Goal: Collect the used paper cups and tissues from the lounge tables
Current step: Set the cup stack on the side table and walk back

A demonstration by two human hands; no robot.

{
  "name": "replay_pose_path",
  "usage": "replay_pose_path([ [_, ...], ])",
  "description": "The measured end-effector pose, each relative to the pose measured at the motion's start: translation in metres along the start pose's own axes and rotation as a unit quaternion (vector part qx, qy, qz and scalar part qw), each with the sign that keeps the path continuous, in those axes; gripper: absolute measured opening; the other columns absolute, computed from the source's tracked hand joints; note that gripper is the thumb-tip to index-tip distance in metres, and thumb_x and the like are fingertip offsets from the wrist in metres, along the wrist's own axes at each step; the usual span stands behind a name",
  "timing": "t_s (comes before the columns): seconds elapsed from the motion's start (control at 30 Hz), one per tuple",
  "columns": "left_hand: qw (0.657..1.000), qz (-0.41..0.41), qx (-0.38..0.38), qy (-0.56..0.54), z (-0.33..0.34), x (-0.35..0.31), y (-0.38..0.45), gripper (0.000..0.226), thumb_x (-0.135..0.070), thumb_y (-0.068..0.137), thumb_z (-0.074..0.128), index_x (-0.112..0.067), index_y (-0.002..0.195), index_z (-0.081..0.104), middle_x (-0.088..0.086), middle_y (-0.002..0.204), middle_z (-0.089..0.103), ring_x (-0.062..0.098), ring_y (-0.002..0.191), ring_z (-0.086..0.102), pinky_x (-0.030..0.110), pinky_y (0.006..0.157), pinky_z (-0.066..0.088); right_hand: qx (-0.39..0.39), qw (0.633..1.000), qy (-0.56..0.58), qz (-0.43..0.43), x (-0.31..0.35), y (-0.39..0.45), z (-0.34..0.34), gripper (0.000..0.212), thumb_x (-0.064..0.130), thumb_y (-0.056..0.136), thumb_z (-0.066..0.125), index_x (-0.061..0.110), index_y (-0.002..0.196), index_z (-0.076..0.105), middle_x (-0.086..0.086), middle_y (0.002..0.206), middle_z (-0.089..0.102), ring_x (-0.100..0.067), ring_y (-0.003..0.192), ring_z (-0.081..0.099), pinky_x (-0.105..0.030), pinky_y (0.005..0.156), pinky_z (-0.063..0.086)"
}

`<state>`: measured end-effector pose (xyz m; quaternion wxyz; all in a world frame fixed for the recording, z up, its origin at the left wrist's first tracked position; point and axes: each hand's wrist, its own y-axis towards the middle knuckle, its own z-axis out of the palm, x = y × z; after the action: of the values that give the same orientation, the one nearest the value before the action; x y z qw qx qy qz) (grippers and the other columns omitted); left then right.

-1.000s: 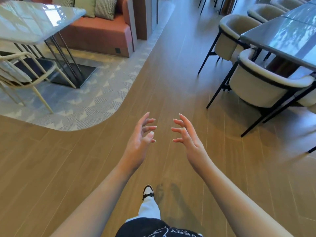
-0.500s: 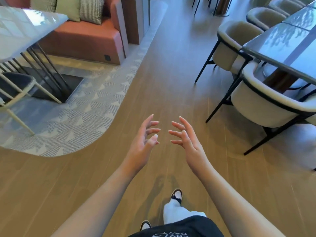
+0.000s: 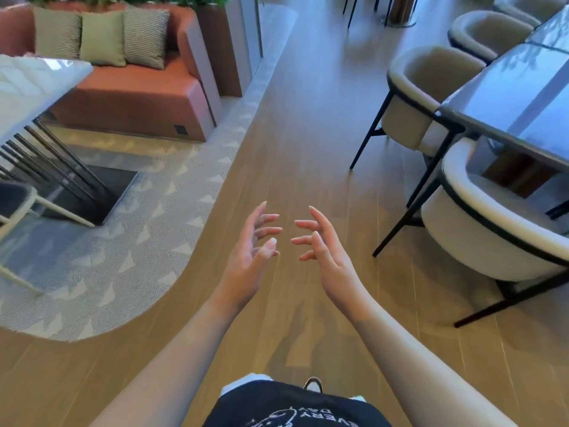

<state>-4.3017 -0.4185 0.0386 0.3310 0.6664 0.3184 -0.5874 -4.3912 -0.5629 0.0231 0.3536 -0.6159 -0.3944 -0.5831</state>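
My left hand (image 3: 251,257) and my right hand (image 3: 326,251) are held out in front of me over a wooden floor, palms facing each other, fingers spread and slightly curled. Both hold nothing. No paper cup or tissue shows anywhere. A white marble table (image 3: 27,87) stands at the left and a dark glossy table (image 3: 523,97) at the right; what I see of their tops is bare.
Cream armchairs (image 3: 492,229) with black legs line the dark table on the right. A patterned grey rug (image 3: 129,241) lies at the left under the marble table. An orange sofa (image 3: 138,97) with cushions stands at the back left. A wooden walkway runs ahead between them.
I have walked forward along the wooden floor: the sofa and right-hand chairs are nearer and the marble table has slid left. Both hands keep the same open pose.
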Motion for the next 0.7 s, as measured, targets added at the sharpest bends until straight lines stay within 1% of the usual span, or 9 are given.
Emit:
replay_pose_path([
  [0.1,1.000,0.001,-0.002,0.009,0.002,0.006,0.047,0.067,-0.043,0.087,0.054,-0.031,0.151,0.036,-0.003,0.140,0.055,0.019,0.124,0.059,0.032,0.089,0.054,0.005,1.000,-0.004,-0.004,-0.003,0.047,-0.011,0.043,0.031,0.107,0.037,0.035,0.149,0.033,0.017,0.130,0.057,-0.010,0.111,0.064,-0.024,0.087,0.054],
  [0.2,1.000,0.001,-0.006,0.012,0.001,0.017,0.097,0.065,-0.042,0.088,0.053,-0.033,0.150,0.037,-0.011,0.137,0.057,0.019,0.126,0.059,0.033,0.090,0.054,0.005,1.000,-0.013,-0.003,-0.008,0.099,-0.021,0.041,0.031,0.107,0.037,0.036,0.148,0.033,0.015,0.129,0.058,-0.011,0.108,0.065,-0.025,0.086,0.054],
  [0.27,1.000,-0.003,-0.007,0.009,-0.002,0.029,0.133,0.064,-0.042,0.088,0.054,-0.035,0.150,0.037,-0.014,0.136,0.057,0.020,0.125,0.059,0.034,0.091,0.053,0.000,1.000,-0.019,0.000,-0.014,0.138,-0.026,0.041,0.032,0.107,0.037,0.036,0.148,0.034,0.017,0.126,0.059,-0.013,0.108,0.065,-0.025,0.085,0.054],
  [0.33,1.000,-0.007,-0.007,0.006,-0.006,0.041,0.170,0.063,-0.043,0.088,0.053,-0.038,0.149,0.037,-0.015,0.137,0.057,0.019,0.126,0.058,0.038,0.093,0.053,-0.005,1.000,-0.029,-0.002,-0.020,0.179,-0.030,0.044,0.036,0.105,0.038,0.035,0.149,0.034,0.019,0.126,0.059,-0.014,0.109,0.065,-0.024,0.085,0.054],
  [0.4,1.000,-0.006,-0.003,0.007,-0.012,0.050,0.213,0.063,-0.043,0.088,0.053,-0.040,0.148,0.036,-0.017,0.139,0.055,0.017,0.128,0.057,0.044,0.097,0.053,-0.006,0.999,-0.044,-0.003,-0.023,0.221,-0.031,0.046,0.036,0.105,0.038,0.033,0.150,0.033,0.018,0.130,0.058,-0.012,0.110,0.064,-0.023,0.085,0.054],
  [0.47,1.000,-0.009,0.001,0.001,-0.018,0.053,0.256,0.064,-0.042,0.087,0.053,-0.040,0.148,0.035,-0.014,0.144,0.051,0.015,0.129,0.055,0.047,0.098,0.053,-0.012,0.999,-0.052,0.007,-0.024,0.262,-0.034,0.043,0.033,0.107,0.037,0.033,0.150,0.033,0.017,0.134,0.055,-0.010,0.111,0.064,-0.023,0.085,0.054],
  [0.53,1.000,0.003,0.009,0.002,-0.024,0.050,0.299,0.064,-0.041,0.087,0.053,-0.039,0.149,0.035,-0.011,0.147,0.049,0.015,0.132,0.053,0.048,0.099,0.052,-0.022,0.998,-0.062,0.003,-0.021,0.304,-0.037,0.043,0.029,0.108,0.036,0.032,0.150,0.033,0.018,0.135,0.053,-0.008,0.111,0.064,-0.023,0.085,0.054],
  [0.63,1.000,0.010,0.027,0.005,-0.029,0.046,0.362,0.064,-0.040,0.086,0.052,-0.036,0.148,0.035,-0.005,0.150,0.047,0.015,0.133,0.052,0.050,0.101,0.052,-0.039,0.997,-0.061,0.003,-0.018,0.358,-0.041,0.044,0.033,0.106,0.036,0.032,0.150,0.034,0.020,0.136,0.053,-0.008,0.112,0.063,-0.023,0.085,0.054],
  [0.7,0.999,0.011,0.032,0.005,-0.028,0.044,0.400,0.066,-0.040,0.086,0.052,-0.034,0.149,0.035,-0.004,0.150,0.047,0.016,0.133,0.052,0.052,0.102,0.051,-0.044,0.997,-0.063,-0.005,-0.015,0.391,-0.047,0.045,0.037,0.104,0.036,0.034,0.150,0.033,0.028,0.135,0.052,-0.007,0.115,0.062,-0.021,0.086,0.053],
])
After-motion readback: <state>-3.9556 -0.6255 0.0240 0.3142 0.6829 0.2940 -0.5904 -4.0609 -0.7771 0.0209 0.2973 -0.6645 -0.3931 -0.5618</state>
